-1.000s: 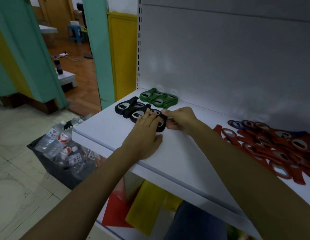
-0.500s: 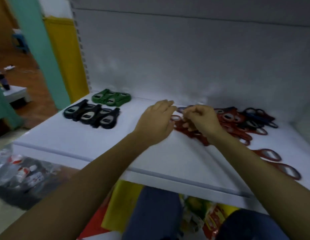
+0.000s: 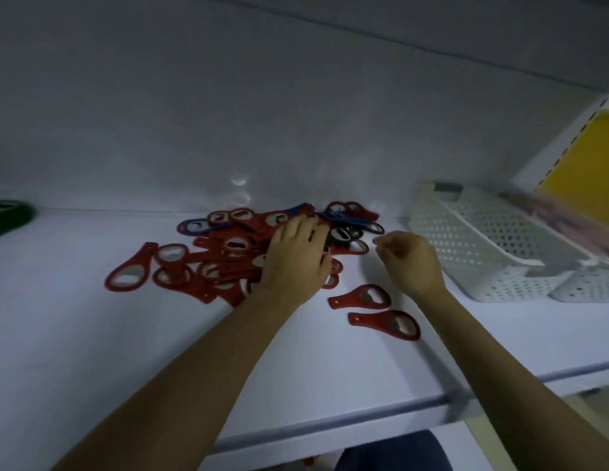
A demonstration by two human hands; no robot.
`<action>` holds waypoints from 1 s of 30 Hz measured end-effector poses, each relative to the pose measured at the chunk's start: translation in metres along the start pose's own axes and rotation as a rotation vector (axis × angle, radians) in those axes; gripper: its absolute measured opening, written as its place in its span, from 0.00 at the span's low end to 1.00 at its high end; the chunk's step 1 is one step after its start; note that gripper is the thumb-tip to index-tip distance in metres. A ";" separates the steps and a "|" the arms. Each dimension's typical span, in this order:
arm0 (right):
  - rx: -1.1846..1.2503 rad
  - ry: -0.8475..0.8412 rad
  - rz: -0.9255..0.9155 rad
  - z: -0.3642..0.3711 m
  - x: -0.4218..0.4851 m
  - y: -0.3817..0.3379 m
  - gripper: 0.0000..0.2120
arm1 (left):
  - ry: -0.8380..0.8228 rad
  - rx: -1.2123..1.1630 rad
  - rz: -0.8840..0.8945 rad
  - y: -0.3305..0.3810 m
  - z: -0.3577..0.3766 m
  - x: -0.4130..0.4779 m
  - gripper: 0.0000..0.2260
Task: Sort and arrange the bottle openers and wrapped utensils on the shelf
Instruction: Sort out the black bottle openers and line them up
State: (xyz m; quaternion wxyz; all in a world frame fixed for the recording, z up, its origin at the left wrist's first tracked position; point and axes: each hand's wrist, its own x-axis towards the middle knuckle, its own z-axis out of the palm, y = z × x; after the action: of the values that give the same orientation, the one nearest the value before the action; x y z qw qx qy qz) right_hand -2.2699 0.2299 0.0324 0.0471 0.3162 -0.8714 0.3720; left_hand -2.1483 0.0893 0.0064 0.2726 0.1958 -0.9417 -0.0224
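**Q:** What is recorded of the limbs in view?

**A:** Two bare forearms are recorded. The left forearm and the right forearm are uncovered along the whole visible length. The left hand and the right hand are likewise bare.

**Q:** Is any clothing noted?

**A:** A dark navy-blue fabric garment is noted at the bottom edge, between the forearms. Its type cannot be determined.
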 end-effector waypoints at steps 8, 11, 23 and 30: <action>-0.236 -0.155 -0.405 0.052 0.038 -0.012 0.15 | 0.035 -0.095 -0.021 -0.004 0.005 0.000 0.20; -0.162 -0.143 -0.408 0.052 0.041 -0.002 0.15 | 0.029 -0.097 -0.035 -0.003 0.006 0.001 0.21; -0.153 -0.016 -0.436 0.055 0.034 -0.004 0.13 | 0.047 -0.151 -0.085 -0.002 0.008 0.002 0.27; 0.180 0.161 -0.264 0.045 0.026 -0.020 0.10 | 0.067 -0.320 -0.127 0.000 0.002 0.004 0.25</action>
State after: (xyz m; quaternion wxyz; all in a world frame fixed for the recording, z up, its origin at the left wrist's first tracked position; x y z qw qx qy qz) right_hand -2.2715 0.1755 0.0206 0.1369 0.3999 -0.7790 0.4631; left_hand -2.1523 0.0876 0.0062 0.3294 0.2095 -0.9024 -0.1827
